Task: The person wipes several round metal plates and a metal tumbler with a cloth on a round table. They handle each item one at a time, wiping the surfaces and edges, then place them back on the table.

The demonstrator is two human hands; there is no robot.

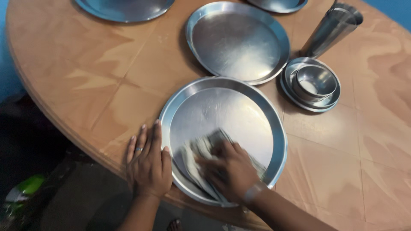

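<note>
A large steel plate (222, 115) lies flat near the close edge of the round wooden surface (102, 85). A grey cloth (201, 149) is pressed against the plate's near-left floor by the right hand (229, 171); its fingers (209, 164) are spread and curled over the cloth, holding it down. The cloth and hand are blurred, so motion is judged to be under way. The left hand (147, 160) lies flat on the surface, fingers straight and together, thumb side touching the plate's left rim; nothing is gripped by it.

Wiping is judged best done with even pressure carried out to the raised rim, the far half being reached last, while the plate is braced by the left hand against sliding.

Edges: the plate's near rim sits just beside the surface edge, perhaps slightly over it; a hard pull toward the body could tip it off. A 2nd plate (237, 40) is touching or nearly touching the far rim. Stacked small bowls (311, 83) and a steel cup (332, 28) stand to the right, near. Open room is seen to the left and at the lower right.
</note>
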